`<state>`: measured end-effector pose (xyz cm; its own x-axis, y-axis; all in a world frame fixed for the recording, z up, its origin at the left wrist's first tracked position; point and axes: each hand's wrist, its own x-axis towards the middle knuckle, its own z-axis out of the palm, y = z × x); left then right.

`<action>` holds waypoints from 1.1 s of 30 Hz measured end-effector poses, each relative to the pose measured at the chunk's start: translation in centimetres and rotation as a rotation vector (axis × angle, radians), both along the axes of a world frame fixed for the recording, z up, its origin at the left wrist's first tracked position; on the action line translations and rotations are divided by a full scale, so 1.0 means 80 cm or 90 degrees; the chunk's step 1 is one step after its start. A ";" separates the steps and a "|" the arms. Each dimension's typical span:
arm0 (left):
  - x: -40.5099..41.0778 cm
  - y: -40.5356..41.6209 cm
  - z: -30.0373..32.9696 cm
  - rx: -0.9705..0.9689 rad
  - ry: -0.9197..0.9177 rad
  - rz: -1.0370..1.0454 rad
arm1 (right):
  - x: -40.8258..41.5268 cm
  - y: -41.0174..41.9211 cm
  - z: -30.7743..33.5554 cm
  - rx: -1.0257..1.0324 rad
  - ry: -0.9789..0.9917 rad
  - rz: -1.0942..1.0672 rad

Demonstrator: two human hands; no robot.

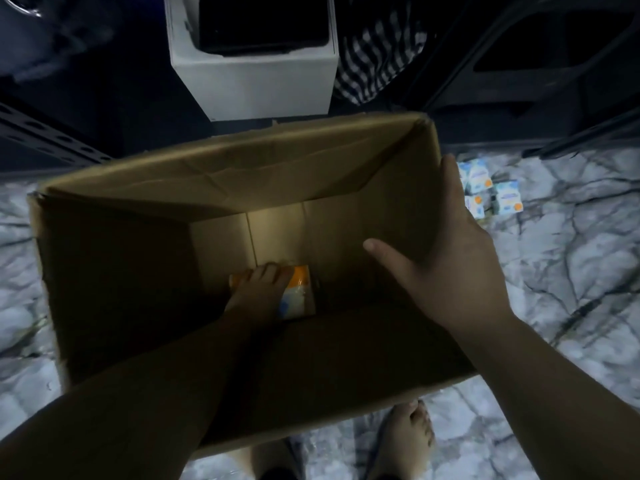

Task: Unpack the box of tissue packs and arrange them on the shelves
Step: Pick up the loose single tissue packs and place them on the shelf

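**Q:** Why the right hand on the carton wall?

**A:** Bracing. My right hand (457, 244) lies on the three o'clock wall of the big brown cardboard carton (214, 168), fingers straight along the outside of the rim, thumb loose over the opening. Nothing held; it steadies the carton on the grey-veined marble floor (571, 289) while the other arm goes deep.

**Q:** And the left?

**A:** Arm fully extended from seven o'clock down to the carton's bottom. My left hand (258, 292) is on the orange-and-white wrapped tissue pack (299, 292), just past centre toward six o'clock. Fingers lie over its top face, tips at the twelve o'clock edge. It's dim down there, so I can't tell whether they're curled round it or only pressing flat.

**Q:** Anything else in the carton?

**A:** Looks like the only pack I can see inside; shadowed corners may hide more.

**Q:** Outside it?

**A:** A cluster of small white-and-blue tissue packs (491, 194) on the floor at three o'clock, just beside the carton, likely staged for the dark metal shelving (52, 140) at ten o'clock.
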<state>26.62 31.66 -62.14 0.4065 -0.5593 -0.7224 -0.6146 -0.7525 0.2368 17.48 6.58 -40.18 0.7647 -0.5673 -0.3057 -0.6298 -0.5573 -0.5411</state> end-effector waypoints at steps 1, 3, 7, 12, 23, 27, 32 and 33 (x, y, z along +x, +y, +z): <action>0.000 -0.002 -0.001 0.003 -0.015 -0.016 | 0.000 0.000 -0.001 0.000 -0.003 0.001; 0.004 -0.004 -0.004 0.006 -0.036 -0.042 | -0.001 0.000 -0.001 -0.002 -0.008 0.003; 0.018 -0.009 -0.003 -0.054 -0.096 0.047 | -0.002 0.000 -0.002 -0.006 -0.011 0.004; 0.022 -0.011 -0.003 -0.033 -0.109 0.063 | -0.002 0.001 -0.002 -0.017 -0.003 0.013; 0.039 -0.005 0.124 -0.118 -0.159 0.119 | -0.004 -0.001 0.007 0.001 0.011 0.010; 0.043 0.007 0.239 -0.199 -0.151 0.164 | 0.000 -0.004 0.035 0.046 0.093 0.046; 0.028 0.030 0.392 -0.207 -0.168 0.169 | 0.004 -0.006 0.130 0.022 0.187 0.098; 0.024 0.033 0.425 -0.211 -0.170 0.172 | 0.005 -0.002 0.159 0.039 0.172 0.110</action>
<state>28.54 34.30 -28.15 0.7149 -0.5906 -0.3744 -0.4801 -0.8038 0.3512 17.84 6.40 -27.49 0.7343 -0.4107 -0.5405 -0.6543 -0.6403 -0.4023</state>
